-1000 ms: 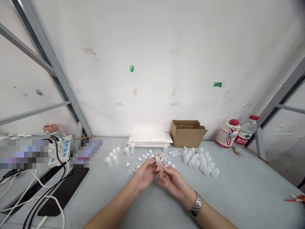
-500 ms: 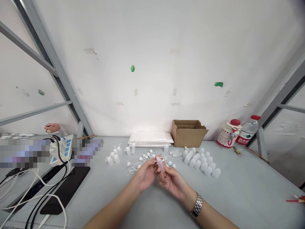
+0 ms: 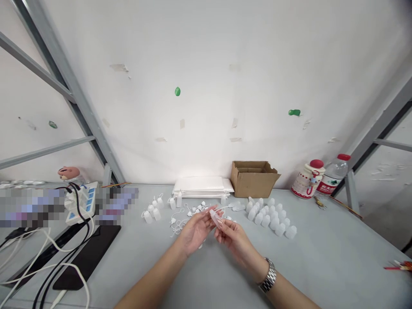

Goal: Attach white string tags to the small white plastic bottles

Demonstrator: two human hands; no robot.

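A small translucent bottle (image 3: 216,217) is pinched in the fingers of my right hand (image 3: 232,238), tilted, its top toward my left hand. My left hand (image 3: 197,231) is beside it, palm up, fingers curled behind the bottle's upper end; whether they grip it is hard to see. Behind my hands lie loose white caps with looped straps (image 3: 176,220), partly hidden. Several capped bottles (image 3: 156,213) stand to the left, and several uncapped-looking translucent bottles (image 3: 274,223) stand grouped to the right.
White flat packs (image 3: 199,187) and a cardboard box (image 3: 254,184) sit against the wall. A decorated flask (image 3: 304,183) and water bottle (image 3: 333,178) stand at the right. On the left are a power strip (image 3: 92,201), cables and a black device (image 3: 88,257).
The small bottle has tilted further to the left in my fingers. My right hand has turned slightly, and the view has shifted a little.
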